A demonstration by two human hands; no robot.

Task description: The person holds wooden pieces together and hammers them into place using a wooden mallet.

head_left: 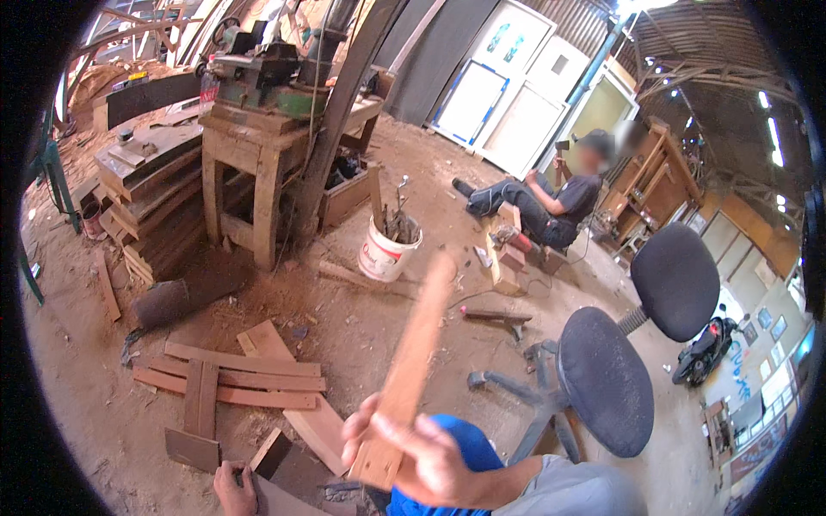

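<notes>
My right hand [422, 456] is closed around the lower end of a flat wooden slat [411, 361]. The slat is reddish brown, has a rounded far end and tilts up and away in front of me. Low at the left, my left hand [236, 488] has curled fingers beside a grey-brown flat surface [288, 499]. Something dark shows at its fingertips, but I cannot make out what it holds. On the ground ahead of it lie several curved wooden slats [258, 378], a crosspiece [202, 396] and a paler board [314, 430].
A white bucket [385, 258] holding sticks stands ahead, near a wooden workbench [249, 155] with a machine on it. Stacked planks [155, 202] are at the left. A black office chair [607, 378] stands close at right. Another person [551, 202] sits on the floor beyond, beside timber pieces.
</notes>
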